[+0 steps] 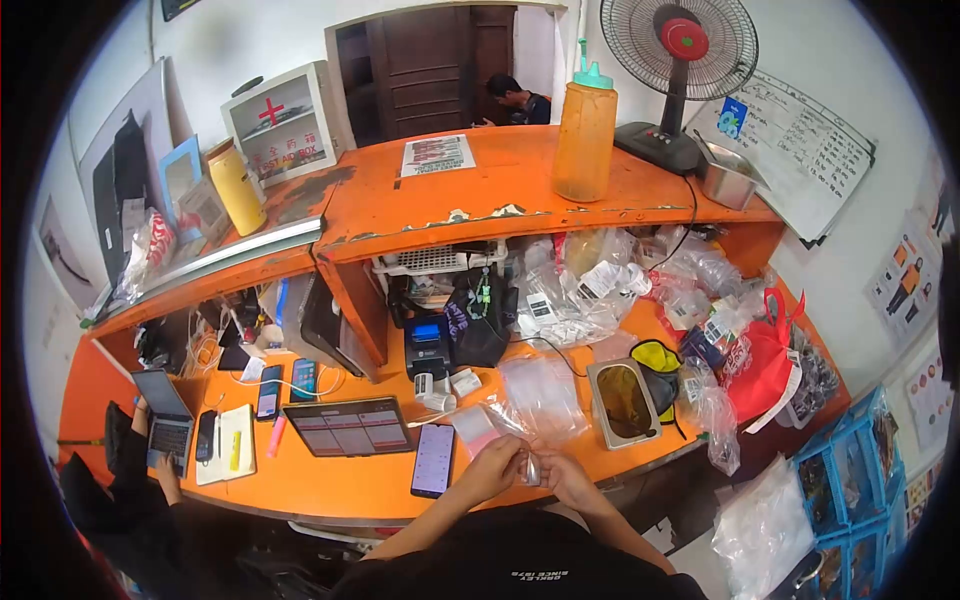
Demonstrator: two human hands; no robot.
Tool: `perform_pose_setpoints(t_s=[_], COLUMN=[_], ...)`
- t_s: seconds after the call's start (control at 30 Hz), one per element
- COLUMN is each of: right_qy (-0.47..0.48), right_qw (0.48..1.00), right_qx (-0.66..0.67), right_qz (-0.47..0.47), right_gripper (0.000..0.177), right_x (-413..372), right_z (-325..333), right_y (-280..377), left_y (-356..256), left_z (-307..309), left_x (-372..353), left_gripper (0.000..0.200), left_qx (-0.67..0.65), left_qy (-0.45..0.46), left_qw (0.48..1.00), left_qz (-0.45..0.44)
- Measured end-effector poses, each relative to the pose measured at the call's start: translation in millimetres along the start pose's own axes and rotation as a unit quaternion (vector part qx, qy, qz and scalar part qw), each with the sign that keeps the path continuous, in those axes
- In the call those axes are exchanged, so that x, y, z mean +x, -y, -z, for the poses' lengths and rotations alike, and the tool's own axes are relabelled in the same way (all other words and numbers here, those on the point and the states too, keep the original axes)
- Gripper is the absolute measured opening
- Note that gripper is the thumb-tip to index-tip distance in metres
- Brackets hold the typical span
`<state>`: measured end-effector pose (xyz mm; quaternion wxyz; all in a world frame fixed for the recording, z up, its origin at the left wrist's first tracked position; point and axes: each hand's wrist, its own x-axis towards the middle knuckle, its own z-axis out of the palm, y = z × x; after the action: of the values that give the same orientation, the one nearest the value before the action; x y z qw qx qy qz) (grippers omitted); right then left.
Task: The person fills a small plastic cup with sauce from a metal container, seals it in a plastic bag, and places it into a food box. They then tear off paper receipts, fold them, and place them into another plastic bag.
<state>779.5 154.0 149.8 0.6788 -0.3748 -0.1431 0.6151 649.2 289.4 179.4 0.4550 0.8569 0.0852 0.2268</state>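
Note:
Just past the desk's front edge, both hands meet in front of my body. My left hand [495, 468] has its fingers closed on a small shiny silvery piece [533, 470]. On the other side of that piece, my right hand [570, 482] pinches it too. What kind of thing it is cannot be made out. Left of my left hand, a phone [432, 460] with a lit screen lies on the orange desk [350, 490]. Clear plastic bags [545, 395] lie flat beyond my fingers. To the right stands a metal container [625, 402] with something brownish inside.
A tablet [345, 427] stands left of the phone. Another person's hand [167, 475] rests by a laptop [170, 420]. Packed bags [575, 300] and a red bag [762, 360] crowd the right side. Blue crates [850, 470] stand at far right. A fan [680, 80] tops the shelf.

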Motion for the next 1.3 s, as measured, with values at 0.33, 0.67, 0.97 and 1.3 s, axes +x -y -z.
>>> perform_pose_setpoints(t_s=[0.33, 0.67, 0.97, 1.3], right_qy=[-0.046, -0.124, -0.202, -0.139], right_qw=[0.891, 0.879, 0.899, 0.843], right_qx=[-0.429, -0.443, -0.367, -0.481], right_qz=[0.145, 0.124, 0.129, 0.197], right_gripper=[0.01, 0.012, 0.013, 0.021], right_x=[-2.8, -52.3, -98.6, -136.7], right_z=[-16.7, -31.4, -3.1, -11.6], right_y=[18.9, 23.1, 4.9, 11.5], left_y=[-10.8, -42.2, -11.0, -59.0], left_z=[11.4, -4.9, -54.3, -48.7], left_x=[1.8, -0.1, 5.4, 36.2], left_gripper=[0.012, 0.024, 0.036, 0.023], left_qx=[-0.019, 0.114, -0.262, -0.095], left_qy=[-0.036, -0.052, 0.346, 0.438], left_qw=[0.999, 0.992, 0.882, 0.894], left_qz=[0.034, -0.008, 0.184, 0.018])
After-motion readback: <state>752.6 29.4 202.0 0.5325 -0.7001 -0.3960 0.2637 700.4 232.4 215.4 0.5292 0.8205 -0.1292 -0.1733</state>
